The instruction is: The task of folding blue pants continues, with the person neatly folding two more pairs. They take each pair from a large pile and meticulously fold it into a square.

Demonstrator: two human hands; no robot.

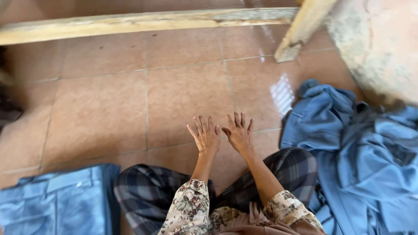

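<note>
Both hands, left (204,137) and right (239,132), reach forward side by side, fingers spread, seemingly empty.

Glossy reddish tiled floor (109,109), window glare on tiles, pale wooden beam (143,21), rough plaster wall (383,48)

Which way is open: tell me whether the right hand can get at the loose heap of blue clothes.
Probably yes. The right hand hovers open over bare floor tiles, and the heap of blue clothes lies just to its right beside the knee, with nothing between them.
</note>
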